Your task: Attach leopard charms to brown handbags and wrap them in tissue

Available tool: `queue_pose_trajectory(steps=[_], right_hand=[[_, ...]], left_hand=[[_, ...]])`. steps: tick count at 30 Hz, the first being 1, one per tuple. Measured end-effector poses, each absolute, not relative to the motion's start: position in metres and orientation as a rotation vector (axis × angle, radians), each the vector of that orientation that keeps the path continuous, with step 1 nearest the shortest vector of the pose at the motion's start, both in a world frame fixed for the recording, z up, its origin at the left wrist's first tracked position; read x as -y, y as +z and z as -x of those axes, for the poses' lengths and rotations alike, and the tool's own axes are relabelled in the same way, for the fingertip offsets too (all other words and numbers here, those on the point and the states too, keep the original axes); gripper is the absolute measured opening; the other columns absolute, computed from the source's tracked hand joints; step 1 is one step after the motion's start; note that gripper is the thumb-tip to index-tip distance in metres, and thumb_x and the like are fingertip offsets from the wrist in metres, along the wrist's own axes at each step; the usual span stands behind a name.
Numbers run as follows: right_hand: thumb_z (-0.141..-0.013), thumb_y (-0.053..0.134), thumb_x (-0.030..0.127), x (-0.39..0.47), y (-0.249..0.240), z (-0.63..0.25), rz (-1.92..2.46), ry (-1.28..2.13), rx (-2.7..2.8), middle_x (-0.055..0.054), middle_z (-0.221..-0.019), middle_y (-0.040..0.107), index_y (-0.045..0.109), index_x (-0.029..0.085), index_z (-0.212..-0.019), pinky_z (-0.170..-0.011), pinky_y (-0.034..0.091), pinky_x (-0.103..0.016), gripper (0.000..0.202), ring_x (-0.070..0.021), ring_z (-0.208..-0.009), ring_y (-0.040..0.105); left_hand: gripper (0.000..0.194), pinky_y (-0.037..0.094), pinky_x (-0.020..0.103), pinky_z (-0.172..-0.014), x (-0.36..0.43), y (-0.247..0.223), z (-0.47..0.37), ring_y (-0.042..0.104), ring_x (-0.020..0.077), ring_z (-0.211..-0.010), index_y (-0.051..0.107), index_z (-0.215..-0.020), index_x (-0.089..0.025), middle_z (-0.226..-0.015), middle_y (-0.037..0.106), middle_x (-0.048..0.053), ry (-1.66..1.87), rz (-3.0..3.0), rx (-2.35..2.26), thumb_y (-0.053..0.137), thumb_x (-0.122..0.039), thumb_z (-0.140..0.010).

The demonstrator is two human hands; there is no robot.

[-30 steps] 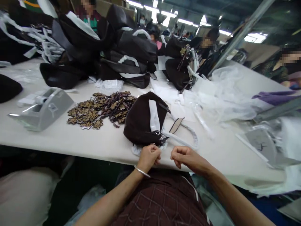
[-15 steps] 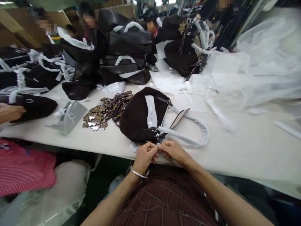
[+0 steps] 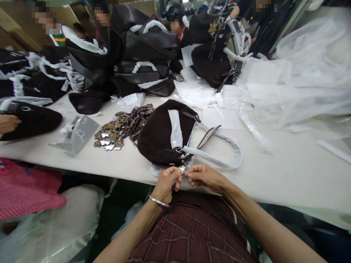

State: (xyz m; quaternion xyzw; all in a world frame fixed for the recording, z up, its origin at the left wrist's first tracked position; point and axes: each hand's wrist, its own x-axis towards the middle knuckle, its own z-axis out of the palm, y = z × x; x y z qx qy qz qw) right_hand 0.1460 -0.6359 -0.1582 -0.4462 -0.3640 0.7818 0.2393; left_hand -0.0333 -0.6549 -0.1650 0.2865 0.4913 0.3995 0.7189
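A dark brown handbag [image 3: 156,135] lies on its side in front of me, its strap [image 3: 233,155] in white wrapping looped out to the right. At the bag's near edge my left hand [image 3: 168,180] pinches a small shiny, whitish piece [image 3: 182,168], perhaps wrapped hardware; its kind is too small to make out. Close beside it, my right hand [image 3: 204,177] is closed, thumb and fingertips pressed together at the same piece. Whatever sits inside the right fingertips is hidden. A strip of white wrapping [image 3: 174,129] lies over the bag's side.
Left of the bag lies a heap of flower-shaped metal charms [image 3: 115,131], with a grey translucent sheet piece [image 3: 78,135] beyond. Dark bags [image 3: 148,47] are stacked at the back. Plastic wrapping [image 3: 307,80] covers the right rear. A co-worker's hand [image 3: 9,123] holds another bag at far left.
My hands have drawn slightly apart, and the small shiny piece now shows between them. The view has shifted a little; the handbag stays in place.
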Motion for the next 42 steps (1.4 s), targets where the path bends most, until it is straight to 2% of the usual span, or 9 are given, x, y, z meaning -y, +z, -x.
queue_pose_trajectory(steps=[4,9,12,16,22,28,34,38,42], right_hand=[[-0.067,0.072,0.036,0.636,-0.163,-0.139,1.356,1.921,1.119,0.003,-0.055,0.058,0.063,0.013,-0.071,-0.049,0.043,-0.02,0.025,-0.0072,-0.048,0.05],[-0.071,0.06,0.025,0.636,-0.174,-0.118,1.464,1.678,1.184,0.002,-0.055,0.061,0.061,0.015,-0.064,-0.043,0.042,-0.018,0.013,-0.0066,-0.044,0.051],[-0.071,0.058,0.021,0.632,-0.177,-0.111,1.575,1.693,1.173,0.002,-0.055,0.063,0.061,0.016,-0.066,-0.04,0.045,-0.018,0.008,-0.0082,-0.042,0.054],[-0.069,0.057,0.017,0.626,-0.17,-0.115,1.668,1.676,1.247,0.004,-0.045,0.057,0.055,0.017,-0.064,-0.033,0.038,-0.016,0.006,-0.0081,-0.036,0.051],[-0.073,0.065,0.033,0.635,-0.152,-0.138,1.429,1.999,1.081,0.002,-0.059,0.06,0.062,0.013,-0.075,-0.031,0.029,-0.012,0.02,-0.0032,-0.038,0.044],[-0.062,0.077,0.03,0.65,-0.167,-0.118,1.144,2.123,0.454,0.01,-0.049,0.041,0.047,0.016,-0.063,-0.03,0.013,-0.011,0.033,0.0019,-0.034,0.022],[-0.071,0.066,0.033,0.653,-0.176,-0.098,1.155,2.049,0.335,0.014,-0.039,0.019,0.034,0.021,-0.058,-0.029,0.012,-0.014,0.037,-0.0013,-0.031,0.012],[-0.072,0.069,0.043,0.656,-0.165,-0.116,1.39,1.919,0.84,0.011,-0.042,0.036,0.054,0.019,-0.077,-0.033,0.02,-0.017,0.029,-0.0041,-0.033,0.027],[-0.081,0.062,0.04,0.658,-0.142,-0.142,1.699,1.315,1.598,0.004,-0.052,0.053,0.068,0.019,-0.096,-0.044,0.036,-0.023,0.027,-0.0113,-0.044,0.047]], left_hand=[[0.023,0.022,0.011,-0.034,0.65,-0.16,0.034,0.034,-0.0001,-0.034,0.056,-0.073,-0.011,-0.052,0.051,-0.006,0.792,-0.34,-0.992,0.075,-0.025,-0.072],[0.015,0.022,0.009,-0.033,0.652,-0.156,0.03,0.033,-0.0016,-0.032,0.059,-0.076,-0.008,-0.051,0.047,-0.006,0.657,-0.039,-0.944,0.057,-0.015,-0.089],[0.018,0.023,0.009,-0.033,0.656,-0.156,0.028,0.034,-0.0019,-0.032,0.059,-0.075,-0.009,-0.051,0.047,-0.006,0.642,0.019,-0.947,0.055,-0.016,-0.091],[0.015,0.025,0.009,-0.034,0.661,-0.159,0.024,0.038,-0.0005,-0.033,0.059,-0.076,-0.011,-0.051,0.05,-0.006,0.738,-0.123,-1.016,0.069,-0.022,-0.079],[0.031,0.029,0.015,-0.034,0.669,-0.161,0.023,0.045,0.0048,-0.033,0.055,-0.069,-0.015,-0.05,0.056,-0.004,0.934,-0.596,-1.205,0.073,-0.04,-0.07],[0.03,0.031,0.016,-0.035,0.671,-0.162,0.019,0.045,0.0055,-0.034,0.054,-0.067,-0.014,-0.051,0.057,-0.003,0.959,-0.619,-1.233,0.07,-0.039,-0.069],[0.034,0.031,0.017,-0.036,0.67,-0.166,0.018,0.043,0.0048,-0.035,0.051,-0.066,-0.015,-0.05,0.054,-0.004,0.955,-0.492,-1.107,0.074,-0.042,-0.066],[0.027,0.032,0.018,-0.036,0.67,-0.163,0.025,0.047,0.0082,-0.035,0.052,-0.069,-0.017,-0.051,0.057,-0.004,0.922,-0.737,-1.285,0.066,-0.04,-0.074],[0.017,0.038,0.021,-0.047,0.672,-0.157,0.033,0.054,0.011,-0.043,0.056,-0.069,-0.02,-0.056,0.058,-0.003,0.94,-1.226,-1.458,0.058,-0.032,-0.082]])
